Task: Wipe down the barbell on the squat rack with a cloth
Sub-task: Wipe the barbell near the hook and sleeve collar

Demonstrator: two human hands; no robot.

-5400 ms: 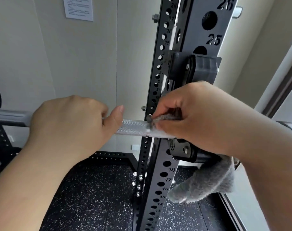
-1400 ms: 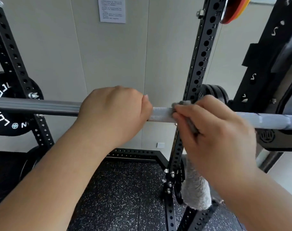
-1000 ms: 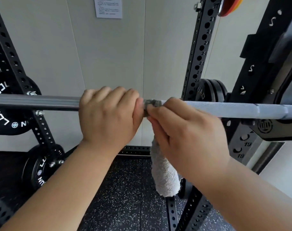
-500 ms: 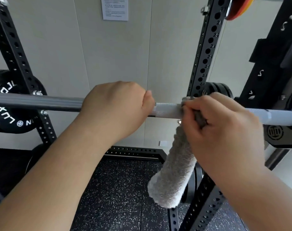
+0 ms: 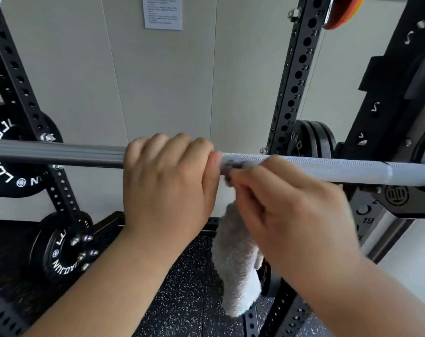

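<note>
Black round weight plates with white lettering [image 5: 2,186] hang at the far left, behind a black perforated steel upright [image 5: 19,93]. The long grey steel barbell [image 5: 61,154] runs level across the view, resting on the squat rack. Its left part is smooth and darker. Its right part is pale and finely knurled, and passes over a black J-hook bracket [image 5: 401,200].

Your left hand [image 5: 167,186] grips the bar overhand, fingers curled over the top, and covers the place where smooth meets knurled. Just beside it, your right hand [image 5: 299,215] pinches a fluffy light-grey terry cloth [image 5: 238,263] against the knurled part. The cloth's upper end is bunched between your fingertips and the bar. The rest hangs free above the black speckled rubber floor [image 5: 187,300]. Farther right stand a second, numbered black upright [image 5: 296,76] and more black plates [image 5: 313,139].

Handling, by judgement:
- **The bar:** It is heavy and rigid and may roll in its hooks. Steady it with a full grip on the shaft, as your left hand does.
- **The cloth:** It is light, soft and limp, and the abrasive knurling will likely drag at its pile. Wrapping it round the shaft should hold better than pinching one edge.
- **The loose tail:** Keep it away from the bracket.
</note>
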